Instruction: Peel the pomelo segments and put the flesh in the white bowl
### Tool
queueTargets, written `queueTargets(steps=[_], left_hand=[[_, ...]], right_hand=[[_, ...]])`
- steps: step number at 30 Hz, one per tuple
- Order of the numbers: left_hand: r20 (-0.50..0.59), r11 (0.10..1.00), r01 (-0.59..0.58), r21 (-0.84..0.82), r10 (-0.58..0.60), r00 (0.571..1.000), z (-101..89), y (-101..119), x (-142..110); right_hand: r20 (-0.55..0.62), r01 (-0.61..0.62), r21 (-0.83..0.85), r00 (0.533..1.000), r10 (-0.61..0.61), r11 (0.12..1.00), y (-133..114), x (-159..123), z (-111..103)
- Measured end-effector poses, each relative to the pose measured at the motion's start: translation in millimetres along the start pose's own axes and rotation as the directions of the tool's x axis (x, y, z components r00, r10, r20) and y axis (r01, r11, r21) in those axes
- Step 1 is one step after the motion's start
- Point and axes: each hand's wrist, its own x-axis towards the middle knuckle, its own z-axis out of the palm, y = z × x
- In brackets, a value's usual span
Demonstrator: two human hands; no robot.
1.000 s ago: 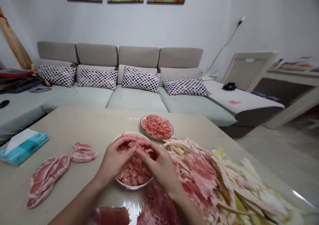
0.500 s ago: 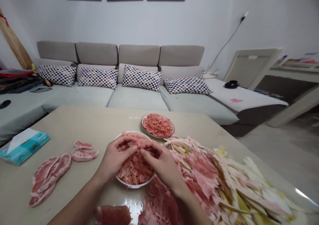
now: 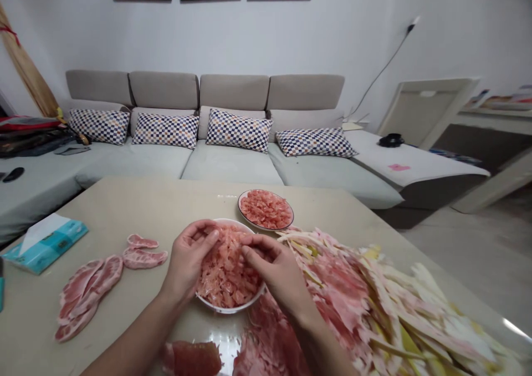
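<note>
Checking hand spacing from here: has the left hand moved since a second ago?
Yes: the left hand has moved leftward, farther from the plate of pink pomelo pulp, judged against that plate.

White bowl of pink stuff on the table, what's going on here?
A person's bare left hand and bare right hand are both at the pink citrus flesh heaped in a round white bowl, with their fingers on it. Just beyond the bowl, a small round white plate holds more of the flesh. To the right lies a large heap of pink and pale yellow membrane, and pink citrus segments lie to the left on the beige tabletop.
</note>
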Motion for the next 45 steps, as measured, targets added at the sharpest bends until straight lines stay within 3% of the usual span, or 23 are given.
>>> queueTargets(steps=[10, 14, 17, 21, 29, 33, 36, 38, 41, 45], left_hand=[[0.085, 0.995, 0.105, 0.003, -0.105, 0.991, 0.1, 12, -2], [0.096, 0.987, 0.158, -0.014, -0.156, 0.983, 0.4, 14, -2], [0.119, 0.986, 0.164, -0.024, -0.16, 0.98, -0.1, 14, -2], [0.147, 0.987, 0.158, 0.001, -0.157, 0.977, -1.2, 10, -3], [0.233, 0.987, -0.018, 0.159, -0.02, 0.972, 1.7, 4, -6], [0.25, 0.982, -0.004, 0.187, -0.044, 0.967, -0.1, 5, -4], [0.248, 0.982, 0.066, 0.176, -0.109, 0.963, -4.4, 7, -1], [0.228, 0.973, 0.054, 0.224, -0.106, 0.968, -7.8, 10, 2], [0.221, 0.909, -0.074, 0.41, -0.021, 0.975, -12.2, 16, 7], [0.264, 0.746, -0.241, 0.621, 0.09, 0.96, -15.8, 19, 13]], right_hand=[[0.088, 0.014, 0.067, 0.996, -0.02, 0.998, -4, -1, -6], [0.079, 0.125, -0.114, 0.99, -0.116, 0.986, -3, 0, -5], [0.077, 0.264, -0.29, 0.964, -0.252, 0.92, -3, -1, -3], [0.067, 0.346, -0.356, 0.936, -0.345, 0.868, -4, -3, 0], [0.073, 0.36, -0.307, 0.932, -0.355, 0.881, -3, -9, 7], [0.07, 0.377, -0.272, 0.925, -0.372, 0.885, -6, -11, 6], [0.089, 0.314, -0.219, 0.949, -0.302, 0.924, -7, -9, 3], [0.076, 0.27, -0.206, 0.963, -0.26, 0.94, -6, -7, 0], [0.044, 0.268, -0.28, 0.963, -0.267, 0.922, -2, -2, -5], [0.064, 0.364, -0.425, 0.925, -0.374, 0.829, 5, 0, -8]])
